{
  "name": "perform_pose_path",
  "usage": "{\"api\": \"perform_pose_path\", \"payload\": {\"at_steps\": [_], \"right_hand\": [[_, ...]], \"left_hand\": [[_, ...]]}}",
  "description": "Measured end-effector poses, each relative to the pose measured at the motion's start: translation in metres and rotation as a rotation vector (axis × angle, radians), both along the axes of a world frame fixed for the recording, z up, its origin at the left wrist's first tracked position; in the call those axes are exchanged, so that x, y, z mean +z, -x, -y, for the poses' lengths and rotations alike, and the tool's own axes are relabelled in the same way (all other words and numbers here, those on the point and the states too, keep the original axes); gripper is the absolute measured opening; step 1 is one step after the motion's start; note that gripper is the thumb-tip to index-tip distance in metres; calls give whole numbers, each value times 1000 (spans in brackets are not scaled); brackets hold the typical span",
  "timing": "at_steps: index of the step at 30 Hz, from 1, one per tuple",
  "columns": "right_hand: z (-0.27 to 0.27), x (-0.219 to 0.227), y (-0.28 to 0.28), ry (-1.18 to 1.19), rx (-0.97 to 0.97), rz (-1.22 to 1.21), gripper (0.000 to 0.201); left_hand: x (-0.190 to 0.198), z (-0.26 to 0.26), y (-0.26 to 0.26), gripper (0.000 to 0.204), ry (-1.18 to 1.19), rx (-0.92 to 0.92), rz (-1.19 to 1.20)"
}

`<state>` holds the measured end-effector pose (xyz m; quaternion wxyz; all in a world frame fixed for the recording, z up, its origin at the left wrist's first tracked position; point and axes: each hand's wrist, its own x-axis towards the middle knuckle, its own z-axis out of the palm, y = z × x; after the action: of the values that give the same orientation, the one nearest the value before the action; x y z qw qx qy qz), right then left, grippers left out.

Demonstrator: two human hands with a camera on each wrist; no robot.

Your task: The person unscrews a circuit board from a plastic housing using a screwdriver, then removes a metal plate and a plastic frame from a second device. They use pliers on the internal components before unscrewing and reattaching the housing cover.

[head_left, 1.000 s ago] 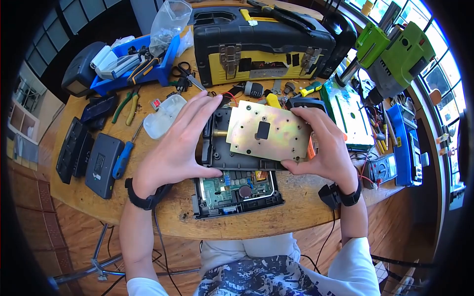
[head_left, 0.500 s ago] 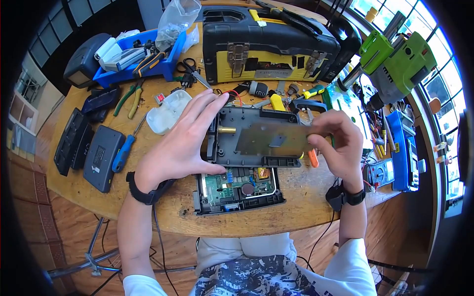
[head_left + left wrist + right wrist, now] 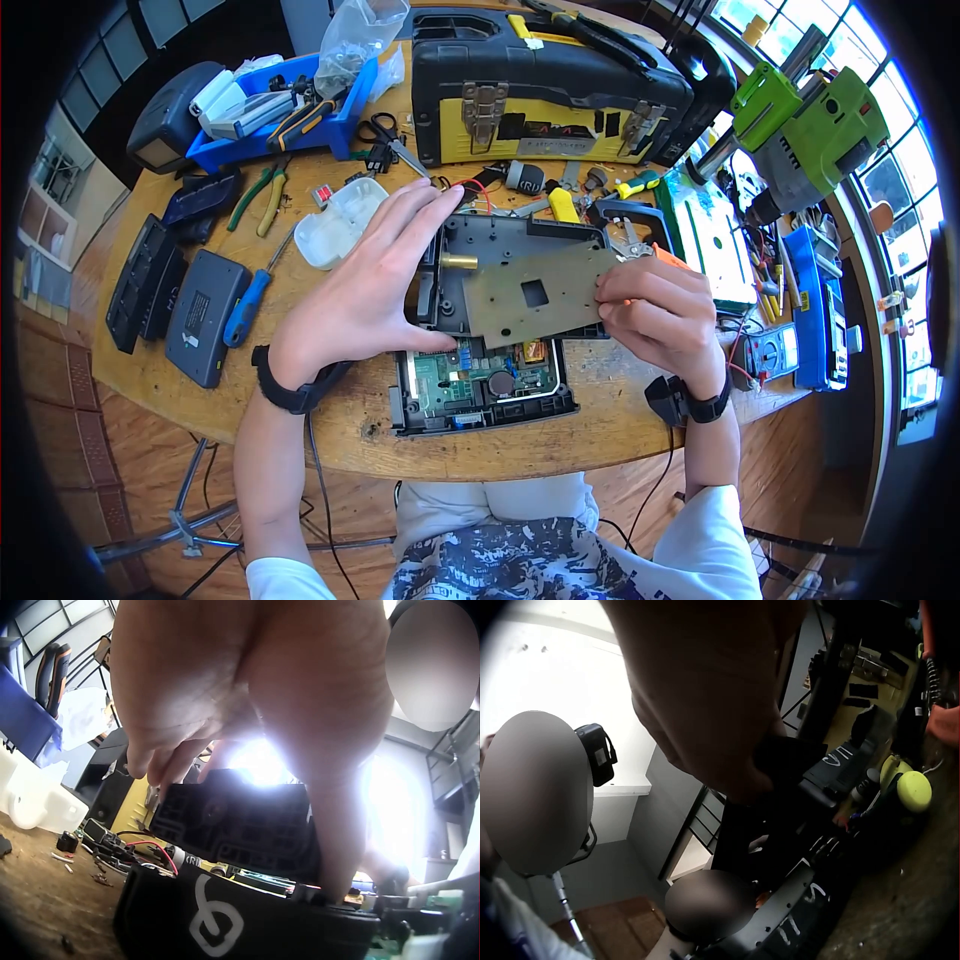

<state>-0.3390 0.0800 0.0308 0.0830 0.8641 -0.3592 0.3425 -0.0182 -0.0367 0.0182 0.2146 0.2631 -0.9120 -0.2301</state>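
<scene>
My left hand (image 3: 360,295) grips the left side of a black plastic casing half (image 3: 490,238), thumb at its near edge and fingers over the far side. A brass-coloured post (image 3: 460,262) stands inside that casing. With my right hand (image 3: 665,318) I pinch the right end of a thin metal plate (image 3: 505,300), which has a square hole and several small holes. The plate is tilted and overlaps the casing. Nearest my body lies the lower casing (image 3: 485,417) with a green circuit board (image 3: 432,382); in the left wrist view a white mark shows on its black side (image 3: 247,922).
A black and yellow toolbox (image 3: 550,125) stands at the back, beside a blue bin (image 3: 345,130). At left lie a blue screwdriver (image 3: 243,318), pliers (image 3: 270,205) and a clear plastic box (image 3: 340,222). A green drill (image 3: 825,135) and a multimeter (image 3: 770,350) are at right.
My right hand let its wider hold go to a pinch at the plate's right end. The plate has turned over, now showing a duller face, and come nearer my body. My left hand keeps its grip.
</scene>
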Motion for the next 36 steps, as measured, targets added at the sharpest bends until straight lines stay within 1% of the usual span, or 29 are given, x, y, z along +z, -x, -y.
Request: {"api": "perform_pose_path", "payload": {"at_steps": [3,7,16,19,24,28,31,36], "right_hand": [[1,0,2,46,-27,-12,27],[-1,0,0,33,-66,-42,27],[7,-10,-18,75,-90,-47,21],[6,-9,-20,31,-106,-59,19],[4,-2,-16,-63,-67,-62,17],[4,-1,-13,-93,-47,-20,18],[2,-1,-12,-76,-30,-43,19],[2,-2,-11,-139,-3,-68,20]], "left_hand": [[-1,1,-1,132,2,2,4],[-1,1,-1,133,1,-7,4],[0,-4,2,134,-2,-15,13],[-1,-3,1,134,0,-10,11],[-1,-2,1,135,-1,-14,11],[-2,-2,2,135,16,-18,10],[-2,-2,2,135,12,-13,10],[-1,-2,2,135,3,-15,13]]}}
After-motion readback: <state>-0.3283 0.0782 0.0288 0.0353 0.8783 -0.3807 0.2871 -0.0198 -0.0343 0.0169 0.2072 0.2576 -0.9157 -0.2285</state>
